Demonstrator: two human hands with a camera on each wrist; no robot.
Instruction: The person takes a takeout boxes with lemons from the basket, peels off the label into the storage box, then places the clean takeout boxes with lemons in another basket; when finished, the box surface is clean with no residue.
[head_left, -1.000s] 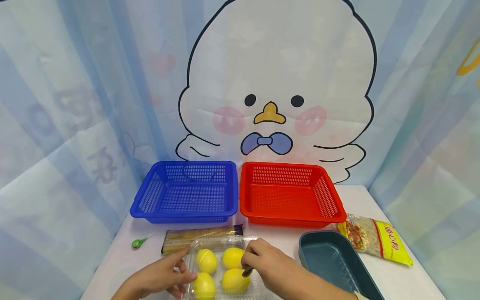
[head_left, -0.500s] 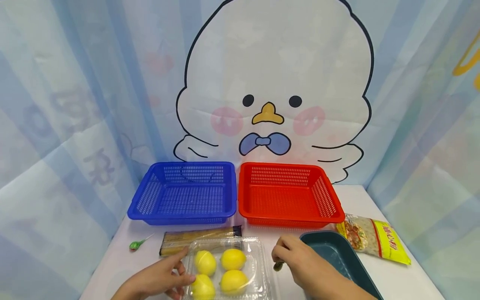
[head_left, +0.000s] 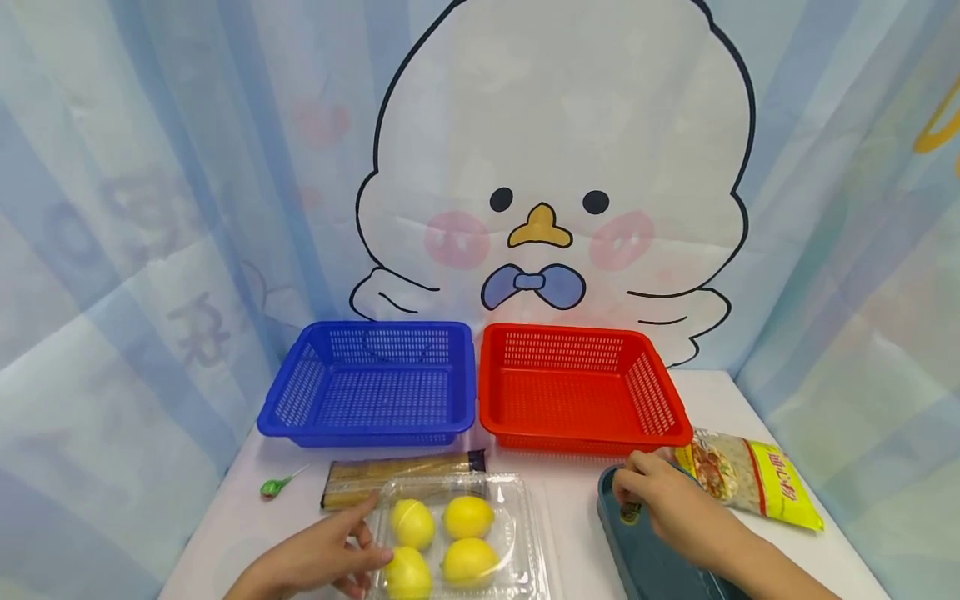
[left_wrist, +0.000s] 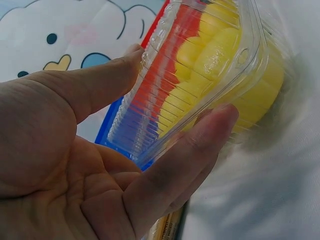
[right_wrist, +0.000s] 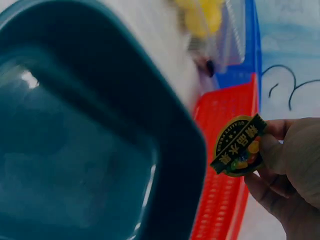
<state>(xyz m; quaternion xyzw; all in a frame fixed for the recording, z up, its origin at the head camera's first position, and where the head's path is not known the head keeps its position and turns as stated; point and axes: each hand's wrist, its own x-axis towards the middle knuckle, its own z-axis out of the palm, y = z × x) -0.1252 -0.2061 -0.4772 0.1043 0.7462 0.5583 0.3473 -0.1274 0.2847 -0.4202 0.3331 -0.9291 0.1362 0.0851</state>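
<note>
Left hand [head_left: 318,550] at the left side of the clear plastic container [head_left: 529,537], thumb and fingers spread and touching it, not wrapped round. Four yellow lemons [head_left: 470,562] inside the container, which sits on the bench [head_left: 217,546].

Right hand [head_left: 667,507] pinches a round label [right_wrist: 239,146] between thumb and fingertips (dark and gold, "QUALITY FRESH" readable). Label is off the bench, in line with the far end of the dark teal tray [head_left: 648,558] in the head view, well apart from the container.

Rest: blue basket [head_left: 367,436] and red basket [head_left: 573,439] side by side at the back, green lollipop [head_left: 273,487] left, flat pack [head_left: 397,481] just behind the container, yellow-ended food bag [head_left: 759,482] right, beside the tray.
</note>
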